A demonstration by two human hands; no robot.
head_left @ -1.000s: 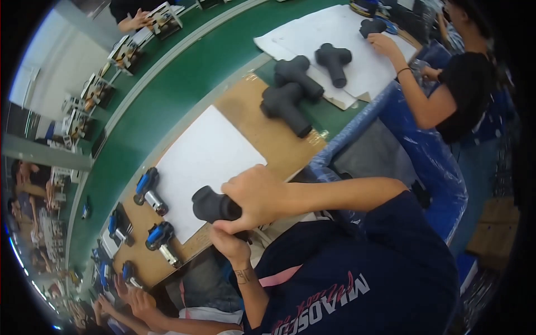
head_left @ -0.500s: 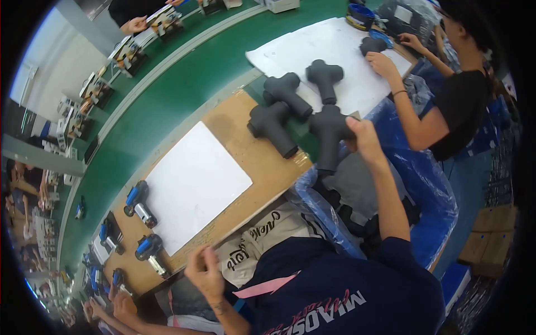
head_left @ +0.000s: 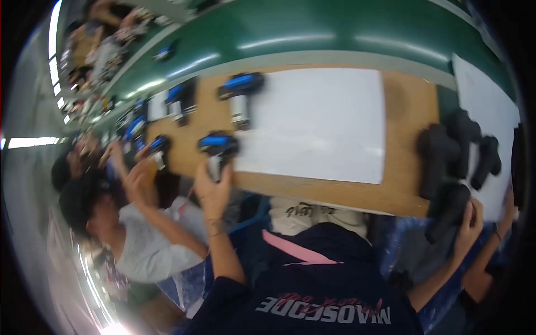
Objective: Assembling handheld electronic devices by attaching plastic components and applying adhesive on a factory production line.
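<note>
My left hand (head_left: 214, 190) is closed around the silver cylinder of a blue-and-black motor unit (head_left: 218, 145), by the left edge of a white sheet (head_left: 324, 125). Far to the right, my right hand (head_left: 470, 223) grips the side of a dark grey T-shaped piece (head_left: 448, 213), blurred by motion. Beyond it stand several like dark T-shaped pieces (head_left: 439, 159), close together. Another blue-and-black motor unit (head_left: 241, 92) with a silver cylinder lies farther back at the sheet's left edge.
The brown board (head_left: 407, 128) borders a green conveyor belt (head_left: 312, 33). At left a person in a grey shirt (head_left: 156, 245) handles another blue motor unit (head_left: 160, 144). A bin lined with blue plastic (head_left: 391, 245) stands at right, near another person's arm (head_left: 491, 254).
The view has swung left. My left hand, free before, now holds a blue-and-black motor unit. My right hand stays on a dark T-shaped piece.
</note>
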